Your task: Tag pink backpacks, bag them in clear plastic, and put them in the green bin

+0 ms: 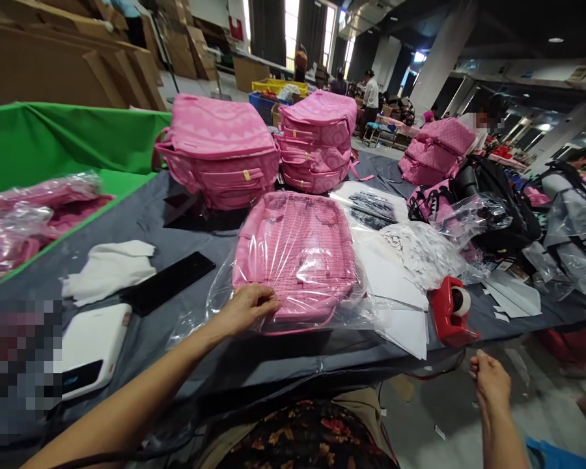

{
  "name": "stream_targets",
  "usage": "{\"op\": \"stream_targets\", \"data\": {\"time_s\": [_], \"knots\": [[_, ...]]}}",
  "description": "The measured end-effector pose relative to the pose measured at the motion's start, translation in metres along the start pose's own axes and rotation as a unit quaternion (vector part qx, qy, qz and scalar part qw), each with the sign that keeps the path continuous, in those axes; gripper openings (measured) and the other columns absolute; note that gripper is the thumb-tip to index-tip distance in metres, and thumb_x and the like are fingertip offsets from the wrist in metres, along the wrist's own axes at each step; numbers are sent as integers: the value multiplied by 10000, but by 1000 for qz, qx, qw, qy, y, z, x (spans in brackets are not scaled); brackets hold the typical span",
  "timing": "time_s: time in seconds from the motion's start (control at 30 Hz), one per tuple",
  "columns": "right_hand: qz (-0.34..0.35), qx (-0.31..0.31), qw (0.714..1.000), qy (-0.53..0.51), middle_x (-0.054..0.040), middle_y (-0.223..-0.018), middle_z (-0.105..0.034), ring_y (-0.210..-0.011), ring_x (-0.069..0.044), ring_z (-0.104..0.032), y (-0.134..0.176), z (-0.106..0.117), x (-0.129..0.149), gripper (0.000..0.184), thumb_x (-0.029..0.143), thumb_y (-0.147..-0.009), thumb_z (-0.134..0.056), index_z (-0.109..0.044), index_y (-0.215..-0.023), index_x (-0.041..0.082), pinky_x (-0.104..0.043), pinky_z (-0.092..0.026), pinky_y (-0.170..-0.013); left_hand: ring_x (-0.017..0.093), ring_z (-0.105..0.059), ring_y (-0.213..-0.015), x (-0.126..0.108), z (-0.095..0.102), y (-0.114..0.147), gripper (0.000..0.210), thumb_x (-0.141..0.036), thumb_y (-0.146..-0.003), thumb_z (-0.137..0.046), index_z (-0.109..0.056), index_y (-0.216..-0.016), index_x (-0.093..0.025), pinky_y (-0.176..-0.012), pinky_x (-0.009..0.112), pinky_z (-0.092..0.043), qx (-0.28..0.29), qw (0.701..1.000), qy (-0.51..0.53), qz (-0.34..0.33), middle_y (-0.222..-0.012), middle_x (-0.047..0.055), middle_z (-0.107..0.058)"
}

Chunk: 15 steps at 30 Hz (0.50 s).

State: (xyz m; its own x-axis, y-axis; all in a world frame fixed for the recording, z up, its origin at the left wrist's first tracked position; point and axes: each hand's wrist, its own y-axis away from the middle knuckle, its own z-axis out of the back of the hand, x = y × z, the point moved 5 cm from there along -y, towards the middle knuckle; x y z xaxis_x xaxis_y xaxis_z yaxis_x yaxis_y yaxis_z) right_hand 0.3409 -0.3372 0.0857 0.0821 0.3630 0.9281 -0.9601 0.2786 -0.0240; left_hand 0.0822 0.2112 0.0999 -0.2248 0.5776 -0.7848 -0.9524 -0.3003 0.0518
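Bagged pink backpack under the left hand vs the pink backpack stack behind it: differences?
The bagged backpack is sealed in clear plastic; the stacked backpacks are bare. The bagged backpack lies single, flat on the grey table cover; the stacked backpacks are piled up. The left hand pinches the bagged backpack's near edge; nothing touches the stacked backpacks. The right hand hangs off the table, closed on nothing visible. Both are pink, patterned.

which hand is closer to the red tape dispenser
Right. The right hand hangs just below the red tape dispenser, off the table edge and not touching it. The left hand is well to its left, resting on the bagged pink backpack.
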Motion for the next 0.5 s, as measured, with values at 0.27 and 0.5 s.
{"op": "stream_targets", "data": {"time_s": [0.27, 0.5], "knots": [[-14, 252, 947, -198, 117, -530, -266, -411, -56, -187, 93, -119, 58, 548, 624, -691, -755, -365, -652, 240, -173, -192, -351, 176, -515, -633, -3, 3, 2, 424, -575, -792, -534, -586, -596, -203, -641, 290, -357, -30, 999, -19, -13, -587, 9, -571], [336, 664, 661, 98, 35, -666, -488, -614, -117, -392, 199, -232, 206, 458, 627, -862, -650, -547, -723, 203, -247, -333, -588, 176, -530, -640, -1, 1, 2, 399, -516, -836, -534, -583, -600, -198, -681, 306, -360, -21, 1000, -20, -12, -588, 5, -584]]}}
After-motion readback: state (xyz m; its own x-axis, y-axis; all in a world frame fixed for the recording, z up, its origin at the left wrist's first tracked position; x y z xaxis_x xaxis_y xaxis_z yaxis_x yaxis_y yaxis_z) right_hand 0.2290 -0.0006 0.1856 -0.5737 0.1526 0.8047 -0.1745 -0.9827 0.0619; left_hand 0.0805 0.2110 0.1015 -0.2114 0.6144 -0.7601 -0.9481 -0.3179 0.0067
